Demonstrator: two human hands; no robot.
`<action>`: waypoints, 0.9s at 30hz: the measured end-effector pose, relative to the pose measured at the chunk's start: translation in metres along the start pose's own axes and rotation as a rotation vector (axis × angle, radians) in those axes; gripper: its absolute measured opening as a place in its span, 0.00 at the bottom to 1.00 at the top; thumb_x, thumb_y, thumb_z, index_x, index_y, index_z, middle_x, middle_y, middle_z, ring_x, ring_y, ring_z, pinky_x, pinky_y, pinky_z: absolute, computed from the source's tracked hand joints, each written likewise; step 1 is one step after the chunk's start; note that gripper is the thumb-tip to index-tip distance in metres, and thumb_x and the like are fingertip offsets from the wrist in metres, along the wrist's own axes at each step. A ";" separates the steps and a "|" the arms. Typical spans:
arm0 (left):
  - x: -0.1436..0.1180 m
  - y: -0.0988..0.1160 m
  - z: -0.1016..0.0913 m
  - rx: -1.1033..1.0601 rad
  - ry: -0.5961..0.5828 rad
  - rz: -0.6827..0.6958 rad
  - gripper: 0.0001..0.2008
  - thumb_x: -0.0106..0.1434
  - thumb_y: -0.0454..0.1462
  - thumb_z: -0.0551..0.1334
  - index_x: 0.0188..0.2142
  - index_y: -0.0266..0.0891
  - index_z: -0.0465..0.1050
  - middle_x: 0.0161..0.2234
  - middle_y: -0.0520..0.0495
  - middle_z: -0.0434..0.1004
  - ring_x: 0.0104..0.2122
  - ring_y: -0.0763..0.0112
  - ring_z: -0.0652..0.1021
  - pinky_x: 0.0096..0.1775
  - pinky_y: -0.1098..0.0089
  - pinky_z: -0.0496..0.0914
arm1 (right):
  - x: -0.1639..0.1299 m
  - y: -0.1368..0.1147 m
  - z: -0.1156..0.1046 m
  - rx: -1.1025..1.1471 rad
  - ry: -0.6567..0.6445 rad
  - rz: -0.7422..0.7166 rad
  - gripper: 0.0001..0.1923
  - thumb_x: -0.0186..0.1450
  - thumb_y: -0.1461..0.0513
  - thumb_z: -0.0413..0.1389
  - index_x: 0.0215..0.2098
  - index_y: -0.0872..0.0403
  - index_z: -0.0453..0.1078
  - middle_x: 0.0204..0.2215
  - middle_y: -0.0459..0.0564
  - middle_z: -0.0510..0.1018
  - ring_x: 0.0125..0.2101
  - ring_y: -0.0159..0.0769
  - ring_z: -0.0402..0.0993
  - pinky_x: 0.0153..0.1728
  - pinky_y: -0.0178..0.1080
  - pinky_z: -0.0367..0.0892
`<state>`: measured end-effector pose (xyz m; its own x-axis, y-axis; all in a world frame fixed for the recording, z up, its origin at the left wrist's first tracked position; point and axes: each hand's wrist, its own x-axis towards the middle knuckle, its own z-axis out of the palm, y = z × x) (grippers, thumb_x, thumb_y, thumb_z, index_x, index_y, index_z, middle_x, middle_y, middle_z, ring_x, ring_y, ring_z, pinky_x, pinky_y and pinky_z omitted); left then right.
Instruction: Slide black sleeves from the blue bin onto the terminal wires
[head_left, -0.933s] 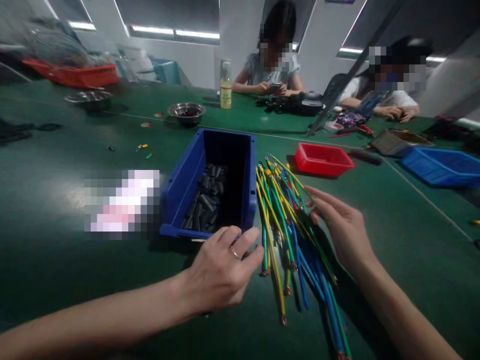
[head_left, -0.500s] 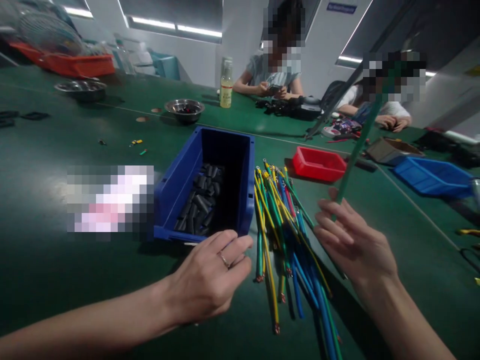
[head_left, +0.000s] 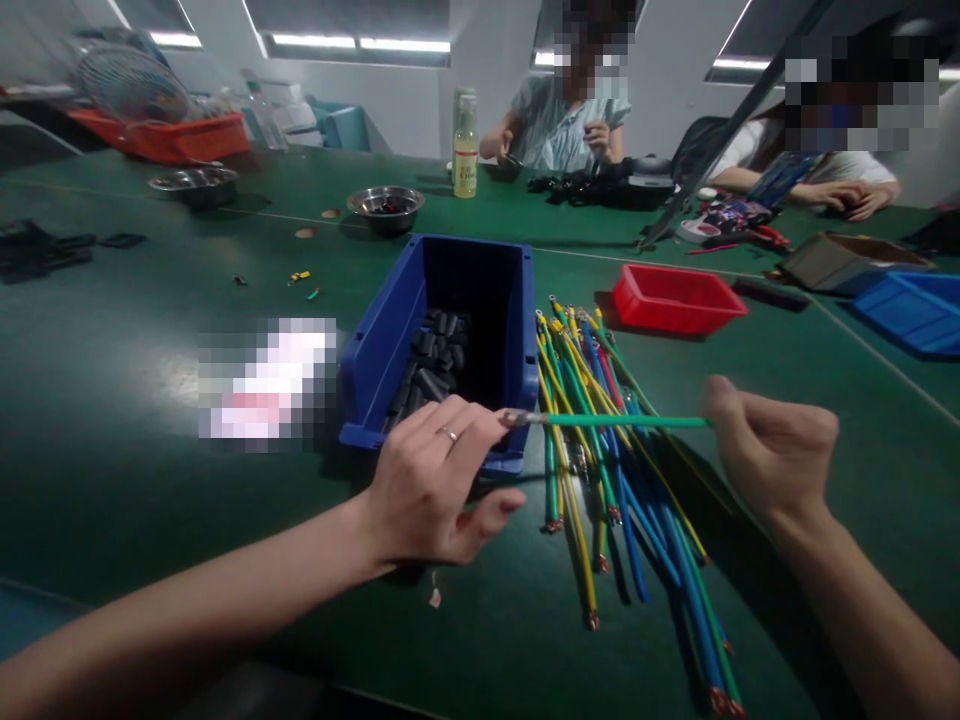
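Observation:
My right hand [head_left: 776,455] is closed on a green wire [head_left: 630,421], held level above a bundle of wires. The wire's metal lug [head_left: 521,418] points left and meets the fingertips of my left hand [head_left: 439,480]. That hand's fingers are bent, with its thumb apart from them below; whatever lies under the fingers is hidden. Behind it stands a blue bin [head_left: 375,350] holding many short black sleeves [head_left: 435,365]. The bundle of yellow, green and blue wires [head_left: 585,500] lies on the green table, several lugs at the far end and bare copper at the near end.
A red tray [head_left: 679,305] sits behind the wires, with a blue tray [head_left: 911,310] and a cardboard box [head_left: 847,260] to its right. Steel bowls [head_left: 386,210] and a bottle [head_left: 465,165] stand farther back. Two people sit across the table.
My right hand has turned the green wire from upright to level, its lug end toward my left hand. My left thumb has moved away from the fingers. The view has shifted slightly.

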<state>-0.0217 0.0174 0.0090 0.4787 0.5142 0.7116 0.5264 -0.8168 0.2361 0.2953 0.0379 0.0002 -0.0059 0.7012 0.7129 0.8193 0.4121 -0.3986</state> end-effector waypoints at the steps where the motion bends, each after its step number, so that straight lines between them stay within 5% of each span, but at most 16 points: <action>1: 0.000 0.000 0.001 -0.019 0.009 -0.008 0.24 0.74 0.50 0.43 0.45 0.34 0.68 0.35 0.40 0.77 0.34 0.61 0.75 0.34 0.62 0.68 | 0.000 0.000 -0.001 -0.023 -0.026 -0.066 0.28 0.67 0.61 0.54 0.11 0.54 0.53 0.11 0.39 0.51 0.12 0.21 0.46 0.16 0.32 0.45; 8: 0.001 0.004 -0.002 -0.074 0.065 -0.051 0.17 0.75 0.39 0.47 0.30 0.39 0.64 0.26 0.48 0.70 0.29 0.66 0.69 0.34 0.61 0.60 | 0.004 -0.014 -0.003 -0.157 0.035 -0.244 0.25 0.65 0.64 0.53 0.12 0.54 0.53 0.11 0.39 0.53 0.13 0.22 0.49 0.18 0.31 0.47; 14: 0.006 0.004 -0.003 -0.025 0.013 -0.082 0.16 0.72 0.33 0.48 0.27 0.39 0.62 0.24 0.49 0.66 0.27 0.67 0.65 0.33 0.62 0.58 | 0.007 -0.028 -0.006 -0.549 -0.015 -0.284 0.28 0.72 0.57 0.49 0.14 0.52 0.60 0.13 0.42 0.58 0.14 0.29 0.57 0.17 0.34 0.46; 21: 0.003 0.006 0.000 0.068 -0.044 -0.020 0.12 0.70 0.37 0.55 0.29 0.39 0.67 0.27 0.48 0.70 0.30 0.66 0.68 0.33 0.62 0.61 | -0.003 -0.051 0.002 -0.141 -0.308 -0.415 0.21 0.73 0.52 0.49 0.27 0.52 0.72 0.21 0.45 0.75 0.21 0.30 0.72 0.23 0.33 0.62; 24: -0.001 0.005 0.000 0.068 0.056 -0.038 0.08 0.69 0.38 0.57 0.45 0.36 0.67 0.39 0.43 0.75 0.41 0.61 0.72 0.43 0.60 0.67 | -0.002 -0.051 -0.006 -0.067 -0.191 -0.222 0.13 0.70 0.53 0.53 0.32 0.50 0.74 0.22 0.46 0.75 0.20 0.30 0.70 0.21 0.35 0.62; 26: -0.003 0.007 0.001 0.058 0.110 -0.034 0.14 0.69 0.37 0.58 0.52 0.34 0.63 0.45 0.40 0.73 0.48 0.60 0.71 0.49 0.58 0.67 | 0.003 -0.050 -0.014 0.036 -0.008 0.076 0.10 0.68 0.54 0.56 0.44 0.46 0.75 0.25 0.46 0.74 0.19 0.31 0.68 0.18 0.35 0.60; 27: -0.003 0.008 0.001 0.053 0.106 -0.025 0.14 0.68 0.36 0.58 0.52 0.35 0.63 0.46 0.40 0.73 0.48 0.60 0.71 0.50 0.58 0.67 | 0.006 -0.050 -0.017 0.142 0.056 0.229 0.15 0.67 0.54 0.58 0.52 0.44 0.73 0.28 0.47 0.75 0.19 0.31 0.68 0.16 0.35 0.59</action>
<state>-0.0183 0.0098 0.0076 0.3898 0.5013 0.7725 0.5748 -0.7878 0.2212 0.2645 0.0116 0.0339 0.2055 0.7539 0.6240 0.7069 0.3267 -0.6274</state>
